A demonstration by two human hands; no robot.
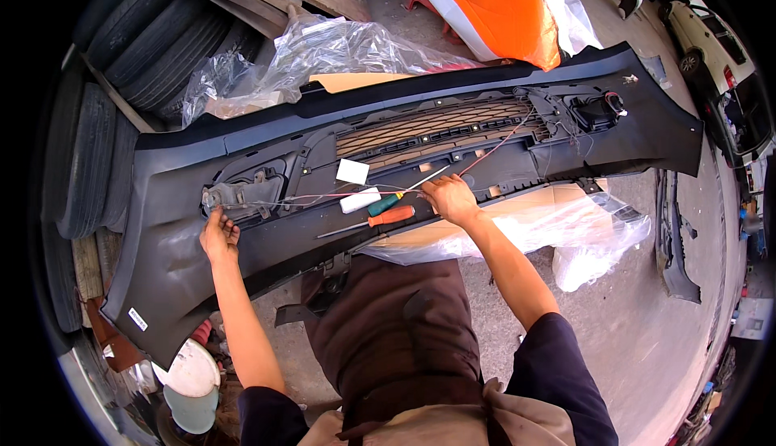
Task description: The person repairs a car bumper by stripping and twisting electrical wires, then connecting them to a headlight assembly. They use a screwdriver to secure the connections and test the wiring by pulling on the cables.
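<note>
Red wire (319, 196) passes through the pinching right hand (450, 198); left hand (220, 237) at lamp fitting (234, 194), grip unclear.

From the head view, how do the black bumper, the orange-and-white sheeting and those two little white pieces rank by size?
1. Black bumper
2. Orange-and-white sheeting
3. Square white piece and rounded white piece: too alike to rank
</note>
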